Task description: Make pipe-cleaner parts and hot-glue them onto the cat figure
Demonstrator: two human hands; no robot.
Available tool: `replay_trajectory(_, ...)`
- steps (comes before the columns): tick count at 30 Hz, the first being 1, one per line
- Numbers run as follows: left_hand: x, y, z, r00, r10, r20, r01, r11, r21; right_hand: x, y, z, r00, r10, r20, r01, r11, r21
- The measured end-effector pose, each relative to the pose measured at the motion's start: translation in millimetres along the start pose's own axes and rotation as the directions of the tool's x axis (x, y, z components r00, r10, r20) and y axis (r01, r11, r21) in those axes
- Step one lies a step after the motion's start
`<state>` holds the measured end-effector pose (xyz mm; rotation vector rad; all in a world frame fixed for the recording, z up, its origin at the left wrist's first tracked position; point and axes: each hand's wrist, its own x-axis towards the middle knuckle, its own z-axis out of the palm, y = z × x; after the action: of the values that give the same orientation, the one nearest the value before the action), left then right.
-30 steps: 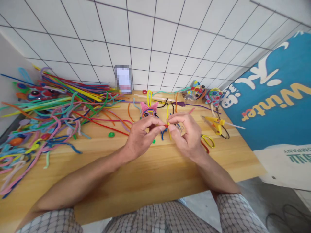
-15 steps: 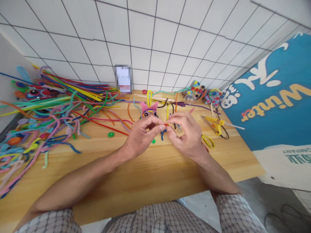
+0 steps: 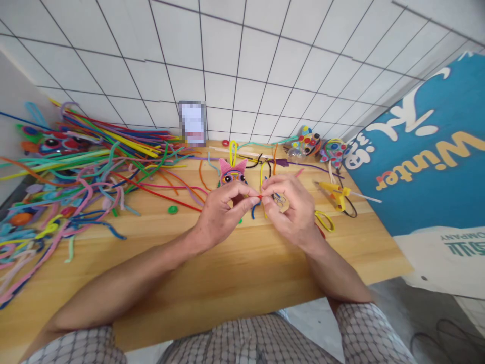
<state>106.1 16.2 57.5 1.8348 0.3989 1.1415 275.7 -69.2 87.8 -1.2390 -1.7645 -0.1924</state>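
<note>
Over the middle of the table, my left hand [image 3: 224,212] and my right hand [image 3: 290,208] meet fingertip to fingertip. Between them, thumbs and forefingers pinch a small red piece [image 3: 260,197] that looks like pipe cleaner; most of it is covered by the fingers. Just behind my left hand stands a pink-eared animal figure [image 3: 232,172] with big eyes and a yellow loop [image 3: 233,147] on top. Its lower part is hidden by my hand. Short blue pipe cleaner [image 3: 253,211] and a pair of scissors [image 3: 279,199], partly covered, lie by my fingers.
Heaps of coloured pipe cleaners [image 3: 87,172] cover the left side. A yellow glue gun [image 3: 337,194] lies at right, near yellow scissor handles [image 3: 325,221]. A phone [image 3: 193,124] leans on the tiled wall. Two decorated figures [image 3: 308,141] sit at back right. A green button [image 3: 173,210] lies left of my hands.
Both hands stay almost in place, still pinching the red piece. The fingertips have shifted slightly to the right, and less of the red piece shows.
</note>
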Motion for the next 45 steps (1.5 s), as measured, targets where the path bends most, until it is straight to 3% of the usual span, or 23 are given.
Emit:
replay_trajectory(9, -0.1, 1.7, -0.7, 1.000, -0.012, -0.004, 0.012, 0.999, -0.030, -1.1, -0.4, -0.2, 0.999, -0.044, -0.020, 0.044, 0.998, -0.037)
replay_trajectory(17, 0.0, 1.5, -0.9, 1.000, 0.004, -0.006, -0.004, 1.000, -0.016, -0.1, -2.9, -1.7, 1.000, -0.003, -0.029, 0.001, 0.999, -0.046)
replay_trajectory(25, -0.5, -0.5, -0.6, 0.999, -0.053, 0.012, 0.054, 0.996, -0.074, -5.8, -0.7, -2.4, 0.973, -0.231, 0.004, 0.230, 0.965, -0.123)
replay_trajectory(34, -1.5, -2.2, -0.7, 0.995, -0.101, 0.002, 0.101, 0.991, -0.093, -1.5, 1.9, -2.7, 0.990, -0.140, -0.032, 0.132, 0.976, -0.176)
replay_trajectory(40, -1.1, -1.8, -1.4, 0.995, -0.095, 0.015, 0.096, 0.991, -0.092, -1.9, 2.0, -2.5, 0.980, -0.180, -0.079, 0.166, 0.973, -0.160)
replay_trajectory(45, -1.4, -2.9, -0.6, 0.995, -0.095, 0.016, 0.096, 0.989, -0.114, -5.3, 2.3, -2.8, 0.973, -0.230, -0.012, 0.224, 0.955, -0.196)
